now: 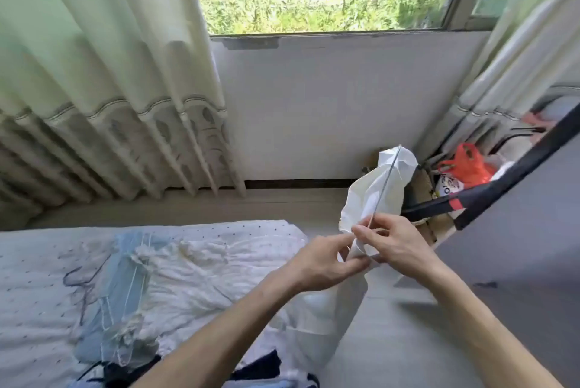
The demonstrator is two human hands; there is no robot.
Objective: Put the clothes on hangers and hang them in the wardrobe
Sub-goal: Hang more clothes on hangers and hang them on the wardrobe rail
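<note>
while in right hand [401, 246], hanger wire [384, 186] lengthwise up-right through garment [361, 199]

A white garment [373, 196] is held up, crumpled, its lower part hanging down between the left hand [326, 262], which pinches the cloth, and the right hand [395, 243]. The right hand pinches a thin wire hanger [385, 186] slanting up across the fabric. On the bed [31, 262] lie a rumpled white piece [194, 268], a pale blue piece [122, 249] under white hangers [138, 281], and dark clothes [260, 365].
</note>
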